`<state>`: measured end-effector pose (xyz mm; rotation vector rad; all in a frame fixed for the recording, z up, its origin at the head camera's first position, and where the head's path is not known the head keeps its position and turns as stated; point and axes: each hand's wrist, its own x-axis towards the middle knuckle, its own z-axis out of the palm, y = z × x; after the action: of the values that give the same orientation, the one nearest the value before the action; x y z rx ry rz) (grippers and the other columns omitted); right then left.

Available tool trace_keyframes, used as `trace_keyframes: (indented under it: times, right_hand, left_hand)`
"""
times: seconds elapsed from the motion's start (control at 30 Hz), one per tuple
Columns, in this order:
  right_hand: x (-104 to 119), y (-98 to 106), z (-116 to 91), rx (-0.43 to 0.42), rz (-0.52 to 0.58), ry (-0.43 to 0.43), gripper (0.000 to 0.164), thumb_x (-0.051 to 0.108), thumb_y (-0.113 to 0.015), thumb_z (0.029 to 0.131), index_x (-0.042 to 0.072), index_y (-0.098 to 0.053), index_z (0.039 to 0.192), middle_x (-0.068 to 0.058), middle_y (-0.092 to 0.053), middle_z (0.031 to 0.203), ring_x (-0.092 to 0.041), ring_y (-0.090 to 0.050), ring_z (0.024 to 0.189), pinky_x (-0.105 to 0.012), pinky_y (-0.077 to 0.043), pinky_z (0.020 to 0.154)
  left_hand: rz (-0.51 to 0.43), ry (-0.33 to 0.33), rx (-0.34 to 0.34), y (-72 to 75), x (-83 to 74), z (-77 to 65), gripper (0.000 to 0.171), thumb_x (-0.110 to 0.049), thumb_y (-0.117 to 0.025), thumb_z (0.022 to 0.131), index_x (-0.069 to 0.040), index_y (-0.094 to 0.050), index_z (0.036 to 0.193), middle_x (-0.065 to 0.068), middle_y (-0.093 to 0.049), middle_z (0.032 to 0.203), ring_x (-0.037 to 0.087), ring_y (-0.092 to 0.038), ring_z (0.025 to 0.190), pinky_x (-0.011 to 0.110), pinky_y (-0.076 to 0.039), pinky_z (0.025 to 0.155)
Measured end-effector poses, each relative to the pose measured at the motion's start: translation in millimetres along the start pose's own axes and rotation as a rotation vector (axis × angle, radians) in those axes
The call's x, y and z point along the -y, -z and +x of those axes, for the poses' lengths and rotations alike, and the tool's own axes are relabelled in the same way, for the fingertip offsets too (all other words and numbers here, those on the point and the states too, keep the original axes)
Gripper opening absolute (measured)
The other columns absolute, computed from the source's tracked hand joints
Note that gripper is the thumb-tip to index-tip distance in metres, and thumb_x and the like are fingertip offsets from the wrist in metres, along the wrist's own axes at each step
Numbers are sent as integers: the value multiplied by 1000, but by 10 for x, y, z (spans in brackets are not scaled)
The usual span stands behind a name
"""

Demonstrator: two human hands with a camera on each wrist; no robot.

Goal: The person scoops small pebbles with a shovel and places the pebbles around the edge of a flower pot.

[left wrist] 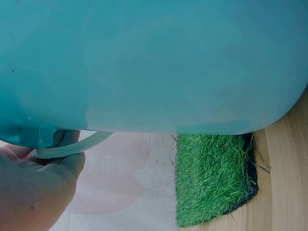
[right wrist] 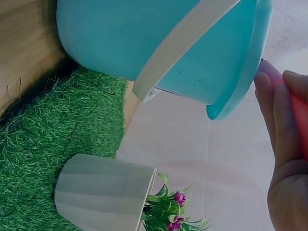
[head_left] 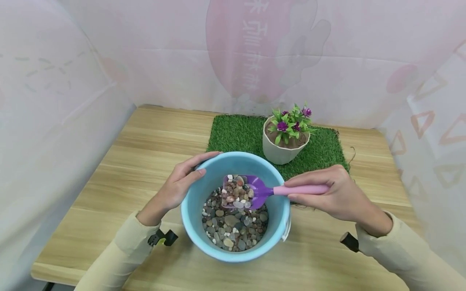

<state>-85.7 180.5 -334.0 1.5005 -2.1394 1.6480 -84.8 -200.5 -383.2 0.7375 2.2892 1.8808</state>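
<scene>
A light blue bucket (head_left: 236,257) stands on the table, its lower part filled with mixed pebbles (head_left: 233,232). My left hand (head_left: 178,186) holds the bucket's left rim, thumb on top and fingers curled beneath the lip, by the white handle (left wrist: 72,148). In my right hand (head_left: 336,196) is the pink grip of a small purple shovel (head_left: 259,192), pinched between thumb and fingers. The shovel's blade lies over the bucket's opening, level and heaped with small stones (head_left: 238,192). From the right wrist view, the bucket's side hides the blade.
Behind the bucket, a green artificial grass mat (head_left: 236,131) lies on the wooden table (head_left: 127,161). On it stands a white pot (head_left: 278,152) with purple flowers (head_left: 291,125), close to the bucket's back right. Printed cloth (head_left: 164,72) encloses the table's back and sides.
</scene>
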Motion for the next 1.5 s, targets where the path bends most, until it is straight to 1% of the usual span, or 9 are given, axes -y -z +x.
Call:
trace_keyframes:
  times: [0.47, 0.7, 0.93, 1.13, 1.23, 1.3, 1.4, 1.47, 1.5]
  right_hand:
    - [104, 100, -168, -65, -69, -117, 41, -21, -83, 74, -1, -81, 110, -15, -83, 102, -9, -81, 87, -20, -65, 58]
    - [222, 163, -236, -87, -175, -229, 39, -15, -86, 75, 6, -83, 107, 0, -84, 103, -6, -80, 85, -18, -63, 53]
    - [220, 239, -323, -142, -131, -183, 44, -23, -84, 69, -1, -82, 107, -4, -84, 100, -5, -80, 81, -16, -58, 49]
    - [273, 313, -393, -158, -51, -234, 44, -29, -77, 73, -8, -78, 112, -8, -83, 103, -13, -81, 92, -20, -66, 61]
    - [302, 353, -415, -166, -130, -249, 45, -27, -79, 73, -4, -79, 112, -5, -84, 103, -10, -80, 93, -18, -66, 66]
    - [298, 383, -428, -174, -112, -230, 45, -29, -77, 72, -7, -78, 111, -8, -83, 104, -12, -80, 94, -19, -67, 69]
    - [284, 428, -454, -189, -77, -201, 44, -31, -75, 72, -10, -77, 110, -10, -83, 106, -12, -80, 94, -14, -61, 55]
    - [274, 452, -472, -196, -46, -187, 40, -31, -75, 73, -14, -76, 110, -13, -82, 106, -13, -81, 92, -15, -54, 46]
    - [278, 463, -484, -204, -79, -194, 40, -30, -76, 73, -13, -76, 109, -10, -83, 105, -10, -81, 89, -17, -48, 40]
  left_hand:
    - [-2, -5, 9, -6, -4, 11, 47, -6, -42, 110, 0, -47, 156, 24, -52, 157, 49, -62, 131, 50, -68, 92]
    - [-4, -3, 5, -8, -4, 9, 47, -6, -42, 110, 0, -47, 156, 24, -53, 157, 49, -62, 130, 52, -68, 91]
    - [-25, 3, 4, -10, 4, -3, 47, -6, -42, 110, 0, -47, 156, 24, -52, 157, 50, -62, 130, 54, -68, 89]
    - [-33, 4, 2, -8, 7, 2, 47, -7, -43, 110, -1, -47, 157, 23, -53, 157, 45, -64, 129, 54, -69, 87]
    - [-39, 4, 3, -5, 17, 2, 47, -7, -43, 110, -1, -47, 156, 23, -53, 156, 40, -66, 128, 54, -69, 87]
    - [-44, 4, 3, -5, 21, 3, 47, -7, -43, 110, -1, -47, 156, 23, -53, 156, 37, -66, 129, 54, -69, 88]
    - [-43, -3, 1, -2, 29, 1, 47, -6, -43, 110, -1, -47, 156, 24, -53, 156, 35, -67, 128, 54, -69, 87]
    - [-40, -9, -1, -1, 31, 1, 47, -6, -43, 110, 0, -47, 156, 25, -53, 156, 35, -67, 127, 55, -69, 86]
    - [-37, -15, -2, 1, 32, 0, 47, -5, -43, 110, 1, -47, 156, 26, -53, 155, 35, -68, 127, 55, -69, 85]
